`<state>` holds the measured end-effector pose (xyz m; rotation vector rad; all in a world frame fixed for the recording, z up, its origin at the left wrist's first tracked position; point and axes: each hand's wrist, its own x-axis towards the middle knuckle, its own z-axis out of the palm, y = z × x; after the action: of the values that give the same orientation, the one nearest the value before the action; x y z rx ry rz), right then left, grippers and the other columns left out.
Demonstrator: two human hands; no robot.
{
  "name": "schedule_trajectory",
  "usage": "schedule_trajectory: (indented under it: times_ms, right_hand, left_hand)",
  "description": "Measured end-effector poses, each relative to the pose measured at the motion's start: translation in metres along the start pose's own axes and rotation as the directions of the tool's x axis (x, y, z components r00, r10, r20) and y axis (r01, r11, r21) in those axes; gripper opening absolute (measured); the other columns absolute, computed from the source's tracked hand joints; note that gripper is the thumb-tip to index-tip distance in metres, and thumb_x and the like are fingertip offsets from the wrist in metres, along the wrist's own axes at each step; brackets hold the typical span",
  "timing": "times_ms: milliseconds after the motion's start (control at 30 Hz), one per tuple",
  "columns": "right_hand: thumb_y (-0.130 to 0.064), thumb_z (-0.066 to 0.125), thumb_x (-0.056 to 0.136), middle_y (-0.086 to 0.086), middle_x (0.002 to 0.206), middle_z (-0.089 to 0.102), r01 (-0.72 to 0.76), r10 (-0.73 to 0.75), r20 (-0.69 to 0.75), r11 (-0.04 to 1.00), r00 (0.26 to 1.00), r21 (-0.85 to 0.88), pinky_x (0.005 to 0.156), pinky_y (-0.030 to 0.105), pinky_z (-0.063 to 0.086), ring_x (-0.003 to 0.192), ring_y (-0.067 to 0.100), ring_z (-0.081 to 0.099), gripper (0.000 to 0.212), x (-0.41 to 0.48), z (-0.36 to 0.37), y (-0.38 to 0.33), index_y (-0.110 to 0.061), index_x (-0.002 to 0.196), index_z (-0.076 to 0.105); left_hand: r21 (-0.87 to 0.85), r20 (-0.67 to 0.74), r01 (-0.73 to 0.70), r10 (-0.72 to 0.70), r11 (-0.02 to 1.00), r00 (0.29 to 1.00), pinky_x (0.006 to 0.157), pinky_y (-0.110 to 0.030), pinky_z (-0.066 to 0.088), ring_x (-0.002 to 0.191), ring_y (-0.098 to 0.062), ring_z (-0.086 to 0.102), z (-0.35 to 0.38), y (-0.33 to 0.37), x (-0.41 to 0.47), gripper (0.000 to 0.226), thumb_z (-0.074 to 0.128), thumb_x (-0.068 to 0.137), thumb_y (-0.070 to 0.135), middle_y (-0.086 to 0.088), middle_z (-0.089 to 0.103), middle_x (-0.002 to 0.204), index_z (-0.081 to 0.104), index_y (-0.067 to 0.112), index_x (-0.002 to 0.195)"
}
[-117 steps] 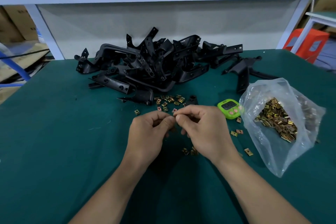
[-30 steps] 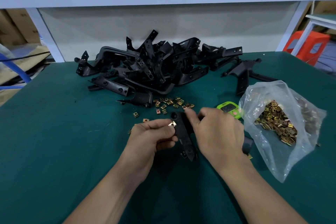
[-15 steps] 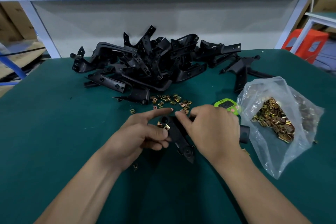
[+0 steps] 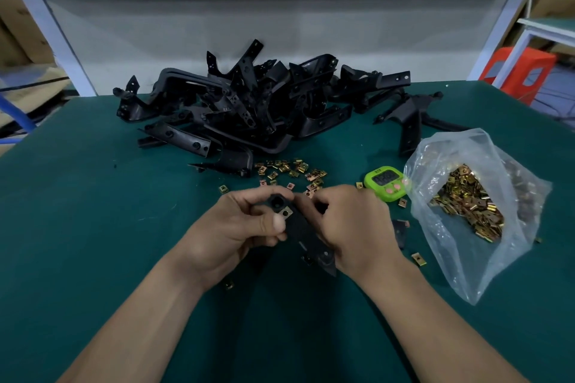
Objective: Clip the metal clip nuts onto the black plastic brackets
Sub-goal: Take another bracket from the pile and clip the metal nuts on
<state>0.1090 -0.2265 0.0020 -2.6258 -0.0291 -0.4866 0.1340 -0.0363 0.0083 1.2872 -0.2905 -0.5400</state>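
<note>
Item in hand, head view: black plastic bracket (image 4: 306,235), long and narrow, held slantwise above the table between both hands. Left hand (image 4: 230,227) is curled round the bracket's upper end, thumb laid just below a metal clip nut (image 4: 285,212) that is seated on the bracket beside a round boss. Right hand (image 4: 351,227) is closed on the bracket's middle from the other side. Its fingertips are hidden, so whether a second nut is pinched cannot be told.

Handling, as judged: the bracket is taken to be light and stiff, and is best gripped along its flat shank. The clip nut is small, thin, springy and probably sharp-edged. It is best pinched by its flat faces and pushed on squarely, since it is easily dropped.

Stock: loose clip nuts (image 4: 289,169) are scattered just beyond the hands, with a few strays beside the wrists. A heap of brackets (image 4: 249,106) is piled further beyond. A clear plastic bag (image 4: 460,267) of clip nuts is laid to the right of the right hand, with a green timer (image 4: 385,183) between bag and fingers.

Room: bare green table cover (image 4: 93,227) is seen left of the left hand and toward the body. The table edges are well apart from both hands. Movement rightward is crowded by bag and timer.
</note>
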Motion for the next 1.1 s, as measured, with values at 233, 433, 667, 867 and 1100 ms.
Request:
schedule_trajectory:
  times_ms: [233,433,667,867,1100]
  right_hand:
    - [-0.073,0.036,0.088,0.001,0.052,0.054,0.005,-0.021,0.155,0.994,0.988,0.108,0.048,0.035,0.040,0.051,0.019,0.055,0.065,-0.001,0.004,0.004,-0.016,0.067,0.060]
    - [-0.078,0.027,0.094,0.001,0.055,0.055,-0.102,0.106,0.042,0.991,0.994,-0.089,0.057,0.037,0.049,0.059,0.033,0.058,0.074,0.003,0.002,0.009,-0.016,0.063,0.053]
    - [-0.080,0.025,0.093,0.004,0.060,0.056,-0.360,0.354,-0.077,0.928,0.932,-0.090,0.060,0.036,0.040,0.064,0.035,0.053,0.077,0.008,-0.001,0.027,-0.018,0.062,0.058]
    - [-0.081,0.026,0.092,0.004,0.061,0.056,-0.379,0.375,-0.059,0.923,0.925,-0.072,0.058,0.035,0.037,0.064,0.033,0.053,0.077,0.009,0.002,0.029,-0.018,0.062,0.059]
    - [-0.080,0.026,0.094,0.005,0.063,0.060,-0.365,0.365,-0.016,0.927,0.931,-0.087,0.059,0.035,0.037,0.062,0.032,0.053,0.075,0.007,0.002,0.026,-0.018,0.064,0.057]
  left_hand:
    - [0.082,-0.008,-0.124,0.125,0.989,0.992,0.060,-0.018,0.050,0.060,-0.012,0.062,0.000,-0.006,-0.002,0.057,0.097,0.050,0.054,-0.003,0.069,0.069,0.082,0.020,0.094]
    - [0.041,-0.080,-0.148,0.151,0.988,0.985,0.067,-0.019,0.053,0.067,-0.012,0.063,0.000,-0.009,0.003,0.053,0.098,0.058,0.039,0.000,0.065,0.066,0.081,0.024,0.106]
    - [0.694,-0.174,-0.058,0.246,0.717,0.954,0.066,-0.013,0.049,0.066,-0.002,0.066,0.013,-0.017,0.000,0.031,0.082,0.078,0.012,0.012,0.075,0.074,0.079,0.042,0.087]
    - [0.929,0.012,-0.047,0.096,0.367,0.995,0.075,-0.019,0.049,0.085,0.003,0.058,0.033,-0.023,-0.006,0.035,0.075,0.070,0.054,0.022,0.062,0.090,0.070,0.052,0.105]
    - [0.899,-0.061,-0.033,0.201,0.437,0.978,0.077,-0.003,0.038,0.093,0.006,0.057,0.029,-0.027,-0.004,0.018,0.070,0.095,0.023,0.021,0.063,0.092,0.077,0.039,0.093]
